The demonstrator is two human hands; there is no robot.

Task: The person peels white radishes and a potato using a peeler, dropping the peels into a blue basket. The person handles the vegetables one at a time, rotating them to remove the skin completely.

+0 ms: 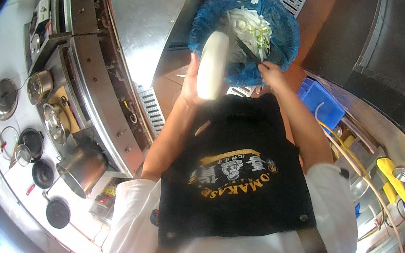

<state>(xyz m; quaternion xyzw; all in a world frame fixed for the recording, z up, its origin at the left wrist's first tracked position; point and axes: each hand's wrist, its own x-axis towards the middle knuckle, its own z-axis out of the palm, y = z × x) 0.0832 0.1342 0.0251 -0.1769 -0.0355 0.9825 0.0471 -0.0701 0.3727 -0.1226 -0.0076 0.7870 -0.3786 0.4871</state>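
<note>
My left hand (192, 81) holds a thick, pale, peeled root vegetable (212, 66), like a white radish, upright at the near left rim of a bin. My right hand (270, 75) grips the handle of a dark tool (247, 50), a peeler or knife; its working end is blurred, to the right of the vegetable. Under both hands stands the round bin, lined with a blue plastic bag (286, 26). White and light green strips of peel (254, 27) lie in a heap inside it.
A steel worktop (145, 7) is left of the bin. Stoves (96, 85), a large pot (82, 168) and several pans are farther left. At the right are a blue crate (320, 103), a hose (356, 156) and a steel counter (397, 48). Drain grates (151, 108) lie in the tiled floor.
</note>
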